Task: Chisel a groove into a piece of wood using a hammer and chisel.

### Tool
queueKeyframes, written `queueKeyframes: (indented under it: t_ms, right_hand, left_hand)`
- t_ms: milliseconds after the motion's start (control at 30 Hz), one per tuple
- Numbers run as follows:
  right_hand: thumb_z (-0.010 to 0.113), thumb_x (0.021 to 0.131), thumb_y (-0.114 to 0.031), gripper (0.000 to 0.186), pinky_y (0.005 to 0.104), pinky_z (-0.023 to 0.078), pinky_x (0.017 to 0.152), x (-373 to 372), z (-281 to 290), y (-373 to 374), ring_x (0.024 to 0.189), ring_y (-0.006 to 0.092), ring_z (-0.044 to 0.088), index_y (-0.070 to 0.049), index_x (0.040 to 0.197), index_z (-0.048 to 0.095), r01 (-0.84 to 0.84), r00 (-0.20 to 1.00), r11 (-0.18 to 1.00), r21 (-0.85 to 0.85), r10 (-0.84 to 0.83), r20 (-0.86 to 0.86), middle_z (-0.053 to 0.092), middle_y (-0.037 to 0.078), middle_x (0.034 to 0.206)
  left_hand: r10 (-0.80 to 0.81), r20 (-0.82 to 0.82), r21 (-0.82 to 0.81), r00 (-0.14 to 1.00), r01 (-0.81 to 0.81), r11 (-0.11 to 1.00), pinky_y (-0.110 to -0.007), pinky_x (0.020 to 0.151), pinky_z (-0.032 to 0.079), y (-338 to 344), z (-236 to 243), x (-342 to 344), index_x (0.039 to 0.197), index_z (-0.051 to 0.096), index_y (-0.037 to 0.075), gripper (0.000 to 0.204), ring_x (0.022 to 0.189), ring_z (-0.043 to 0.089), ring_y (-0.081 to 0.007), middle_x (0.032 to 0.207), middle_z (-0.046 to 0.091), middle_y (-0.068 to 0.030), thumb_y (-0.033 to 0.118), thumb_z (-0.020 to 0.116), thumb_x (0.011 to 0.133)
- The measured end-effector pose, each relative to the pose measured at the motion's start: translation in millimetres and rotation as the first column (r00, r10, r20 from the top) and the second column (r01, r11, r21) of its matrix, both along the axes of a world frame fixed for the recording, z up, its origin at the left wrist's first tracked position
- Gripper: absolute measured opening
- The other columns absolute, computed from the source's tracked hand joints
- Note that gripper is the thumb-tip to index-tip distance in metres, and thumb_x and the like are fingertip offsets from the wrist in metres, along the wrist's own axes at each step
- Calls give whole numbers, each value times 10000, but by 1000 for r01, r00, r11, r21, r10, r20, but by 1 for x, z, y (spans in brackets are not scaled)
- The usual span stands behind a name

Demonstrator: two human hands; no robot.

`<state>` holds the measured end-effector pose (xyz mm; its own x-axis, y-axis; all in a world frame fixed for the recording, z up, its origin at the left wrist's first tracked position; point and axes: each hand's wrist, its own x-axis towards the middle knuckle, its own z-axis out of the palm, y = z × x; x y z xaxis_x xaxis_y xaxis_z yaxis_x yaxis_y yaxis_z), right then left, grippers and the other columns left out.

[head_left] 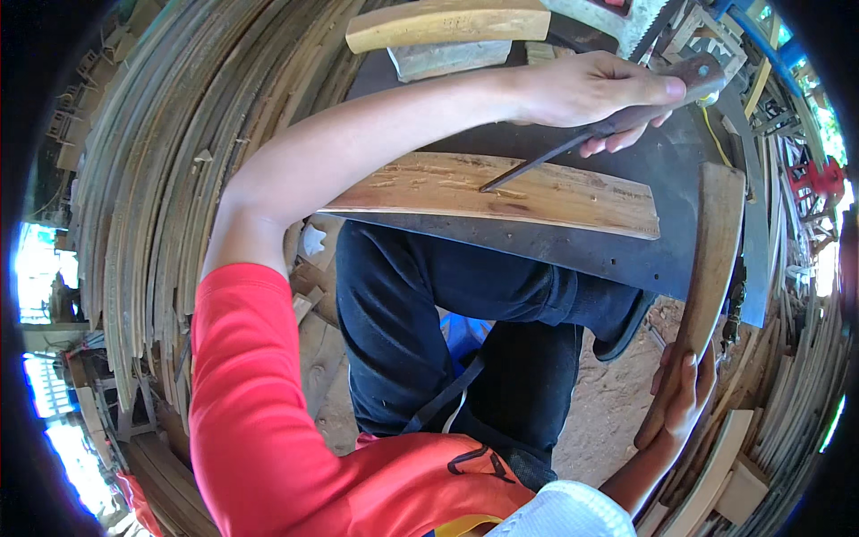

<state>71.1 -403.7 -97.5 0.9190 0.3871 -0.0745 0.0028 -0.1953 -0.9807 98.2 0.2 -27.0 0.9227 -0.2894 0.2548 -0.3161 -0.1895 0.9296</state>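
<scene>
My left hand (pixel 595 94) is closed around the dark handle of a chisel (pixel 640 112), which slants down to the left. Its narrow blade ends at the face of a wooden plank (pixel 573 197), where several small cuts show; whether the tip touches the wood I cannot tell. At the lower right, my right hand (pixel 687 394) grips the lower part of a long, slightly curved wooden bar (pixel 716 242). That bar stands out past the right end of the plank, apart from the chisel. Part of the plank's left end lies behind my left forearm.
The plank lies on a dark tabletop (pixel 662 166) above my legs. Beyond it are a yellowish wood block (pixel 447 24), a grey-white block (pixel 452 59) and a handsaw (pixel 631 22). Long stacked timber strips (pixel 161 179) fill the left; more boards (pixel 716 474) lean at the right.
</scene>
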Motion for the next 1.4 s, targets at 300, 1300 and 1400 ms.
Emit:
queueKeyframes:
  t_ms: [300, 1300, 1400]
  right_hand:
    - [547, 1004, -460, 576, 257, 372, 367, -9, 14, 44, 446, 153, 499, 46, 1269, 468, 112, 987, 982, 150, -127, 96, 579, 146, 825]
    - [471, 1016, -534, 538, 287, 380, 344, -27, 40, 23, 422, 163, 479, -26, 1180, 541, 360, 932, 861, 358, -321, -165, 589, 121, 800]
    - [454, 1014, -558, 557, 292, 380, 334, -20, 14, 16, 423, 161, 484, -41, 1207, 535, 432, 902, 860, 273, -407, -147, 579, 103, 763]
  left_hand:
    - [-31, -2, -70, 1000, 30, 997, -264, 439, 351, -12, -16, 5, 965, 652, 73, 560, 457, 455, -78, 555, 488, 18, 599, 470, 1026]
    - [-214, -57, -31, 975, 213, 977, -269, 479, 387, -25, -17, -4, 864, 650, 57, 596, 507, 502, -84, 570, 510, 11, 618, 502, 1003]
    - [-188, -48, 36, 981, 190, 981, -269, 478, 390, -26, -16, -5, 840, 640, 63, 583, 507, 501, -85, 573, 511, 8, 609, 512, 1002]
